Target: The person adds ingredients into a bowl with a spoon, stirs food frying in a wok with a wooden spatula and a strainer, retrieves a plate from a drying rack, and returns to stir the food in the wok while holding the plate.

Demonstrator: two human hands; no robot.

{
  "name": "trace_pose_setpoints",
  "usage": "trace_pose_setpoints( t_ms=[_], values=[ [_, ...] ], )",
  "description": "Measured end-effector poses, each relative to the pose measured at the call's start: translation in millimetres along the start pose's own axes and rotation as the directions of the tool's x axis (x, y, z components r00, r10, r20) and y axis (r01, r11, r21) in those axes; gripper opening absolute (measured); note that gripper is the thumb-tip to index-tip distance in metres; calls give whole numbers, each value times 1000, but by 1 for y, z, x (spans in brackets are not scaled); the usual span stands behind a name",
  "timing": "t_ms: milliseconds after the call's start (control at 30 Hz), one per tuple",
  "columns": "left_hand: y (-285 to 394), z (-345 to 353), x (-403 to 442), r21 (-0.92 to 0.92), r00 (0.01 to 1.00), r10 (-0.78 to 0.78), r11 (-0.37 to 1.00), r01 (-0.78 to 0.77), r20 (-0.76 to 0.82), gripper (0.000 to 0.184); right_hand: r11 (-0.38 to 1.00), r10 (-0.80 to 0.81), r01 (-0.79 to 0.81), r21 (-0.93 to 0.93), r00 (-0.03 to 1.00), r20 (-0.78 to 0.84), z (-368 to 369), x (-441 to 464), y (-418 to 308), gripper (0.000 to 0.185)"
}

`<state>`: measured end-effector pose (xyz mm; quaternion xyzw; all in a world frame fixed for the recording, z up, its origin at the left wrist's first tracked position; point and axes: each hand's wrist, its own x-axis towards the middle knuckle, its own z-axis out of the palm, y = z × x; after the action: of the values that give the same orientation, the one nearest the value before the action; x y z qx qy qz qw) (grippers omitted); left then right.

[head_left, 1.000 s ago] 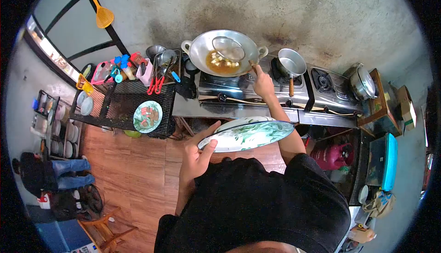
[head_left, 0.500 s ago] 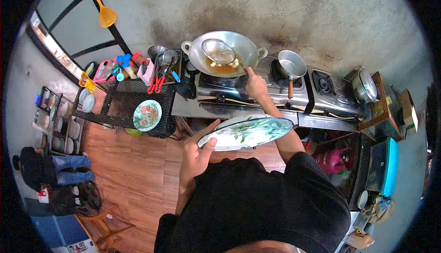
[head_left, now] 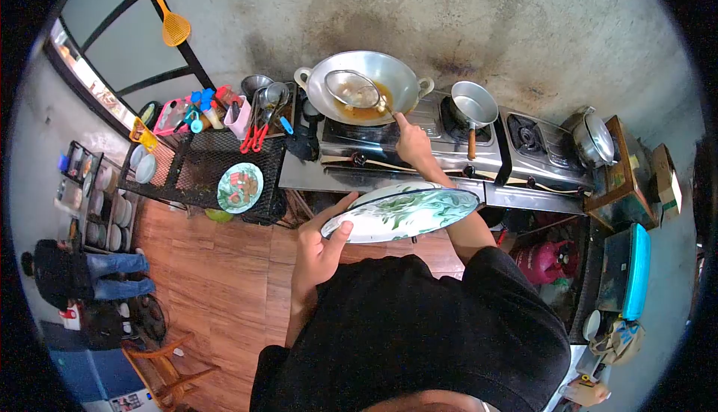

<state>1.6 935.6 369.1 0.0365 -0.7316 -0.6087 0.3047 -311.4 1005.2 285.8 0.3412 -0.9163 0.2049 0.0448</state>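
Note:
My right hand (head_left: 412, 142) is closed round the handle of a round strainer (head_left: 352, 89), whose head is inside a wide metal wok (head_left: 400, 75). Brown oil with pale pieces of food (head_left: 382, 104) lies in the bottom of the wok. My left hand (head_left: 320, 251) grips the rim of a green-and-white marbled plate (head_left: 404, 214), thumb on one face and fingers behind. The plate is tilted in front of my chest, over my right forearm.
A saucepan (head_left: 475, 104) sits on the stove (head_left: 441, 159) right of the wok. On the black mesh rack (head_left: 209, 154) rests another marbled plate (head_left: 241, 204) with food. A lidded pot (head_left: 591, 139) stands far right. A person (head_left: 82, 273) is at the far left.
The strainer head has shifted slightly left and lower in the wok, and my right hand has moved a little left and down. My left hand and the plate stay almost the same.

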Motion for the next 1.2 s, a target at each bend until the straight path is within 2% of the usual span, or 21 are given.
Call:
trace_pose_setpoints(
  t_ms=[167, 500, 600, 667, 700, 800, 933, 1133, 1200],
  values=[
    [1, 4, 0, -23, 999, -36, 999, 36, 14, 36, 999, -44, 44, -27, 999, 20, 2, 1, 3, 62],
    [0, 6, -4, -37, 1000, -2, 999, 3, 30, 36, 996, -44, 49, -70, 997, 63, 9, -10, -7, 67],
    [1, 6, -4, -44, 999, -21, 999, 22, 28, 36, 996, -19, 24, -87, 998, 59, 14, -10, -1, 64],
    [-1, 4, -4, -21, 999, 23, 1000, -22, 28, 36, 991, 23, -17, -134, 999, 43, 4, 2, 0, 56],
    [2, 3, -4, -19, 1000, 16, 1000, -16, 22, 36, 993, 71, -68, -100, 997, 27, 7, 14, 7, 50],
    [8, -2, -5, 45, 998, 48, 998, -49, 38, 36, 996, 86, -86, -20, 996, -2, -11, 21, 7, 47],
    [4, -2, -9, -36, 999, 45, 998, -45, -7, 35, 998, 55, -56, -18, 996, -75, -17, 20, 5, 50],
    [8, -5, -10, -31, 998, 54, 998, -54, 16, 35, 1000, -8, 7, -14, 999, -47, -5, 25, 7, 47],
    [10, -7, -13, -8, 997, 74, 997, -74, 19, 35, 995, 99, -99, 0, 995, 16, -9, 26, 10, 52]
  ],
)
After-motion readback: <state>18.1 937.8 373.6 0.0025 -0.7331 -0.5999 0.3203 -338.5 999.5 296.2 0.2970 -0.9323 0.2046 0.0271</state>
